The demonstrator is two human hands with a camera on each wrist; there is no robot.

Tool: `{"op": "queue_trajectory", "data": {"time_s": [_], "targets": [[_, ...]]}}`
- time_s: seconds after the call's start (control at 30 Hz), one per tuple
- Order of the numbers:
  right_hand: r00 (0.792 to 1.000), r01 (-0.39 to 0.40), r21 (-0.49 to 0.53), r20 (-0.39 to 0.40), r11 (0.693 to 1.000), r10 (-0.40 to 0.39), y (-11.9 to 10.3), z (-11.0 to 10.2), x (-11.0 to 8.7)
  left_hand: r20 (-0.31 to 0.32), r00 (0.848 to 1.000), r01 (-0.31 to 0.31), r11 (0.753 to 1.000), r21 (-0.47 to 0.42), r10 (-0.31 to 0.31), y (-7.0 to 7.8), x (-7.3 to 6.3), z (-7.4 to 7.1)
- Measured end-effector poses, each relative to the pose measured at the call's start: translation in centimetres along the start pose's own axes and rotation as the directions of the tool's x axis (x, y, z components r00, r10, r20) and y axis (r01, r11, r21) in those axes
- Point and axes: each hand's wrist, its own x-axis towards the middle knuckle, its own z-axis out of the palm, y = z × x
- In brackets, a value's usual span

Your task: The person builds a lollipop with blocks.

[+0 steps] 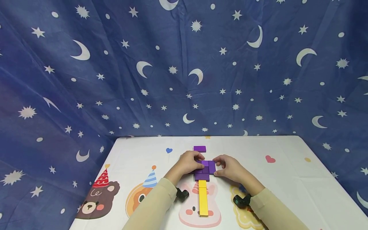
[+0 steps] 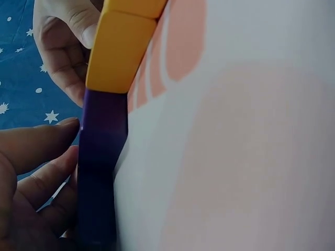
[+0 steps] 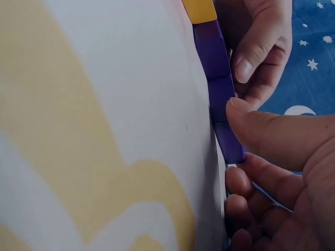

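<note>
Several purple blocks lie flat against each other around a small gap in the head view. My left hand (image 1: 189, 162) reaches over their left side, thumb and index finger pinching a lighter purple block (image 1: 205, 163) at the top of the cluster. On the right, my right hand (image 1: 229, 167) holds an upright-lying purple block (image 1: 211, 167) by its ends between thumb and index finger. In the right wrist view the right thumb (image 3: 242, 105) touches purple. Below sits a crosswise purple block (image 1: 202, 177), and a column of yellow blocks (image 1: 203, 201) runs from it towards me.
A separate purple block (image 1: 199, 149) lies beyond the hands. The white tablecloth (image 1: 287, 185) has printed cartoon animals and hearts. Behind the table hangs a blue curtain (image 1: 161, 80) with moons and stars. Each wrist wears a small black camera (image 1: 182, 194).
</note>
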Motion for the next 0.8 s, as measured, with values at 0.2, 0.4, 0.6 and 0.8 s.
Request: {"op": "queue_trajectory", "data": {"time_s": [0.2,0.4,0.6,0.8], "targets": [[1.0,0.012,0.01,0.005,1.0,-0.012,-0.06,-0.05,-0.07,0.01,1.0,-0.025,0.999,-0.029,0.025,-0.22,0.07,-0.11],[1.0,0.012,0.0,-0.002,1.0,-0.012,0.07,0.03,-0.03,0.014,1.0,-0.019,0.999,-0.033,0.019,-0.33,0.1,-0.11],[1.0,0.025,0.003,-0.003,1.0,-0.025,0.27,0.08,-0.04,0.015,1.0,-0.011,1.0,-0.024,0.011,-0.33,0.07,-0.08],[1.0,0.03,0.007,-0.003,1.0,-0.03,0.23,0.05,-0.1,0.02,1.0,-0.017,0.999,-0.035,0.018,-0.48,0.12,-0.15]]}}
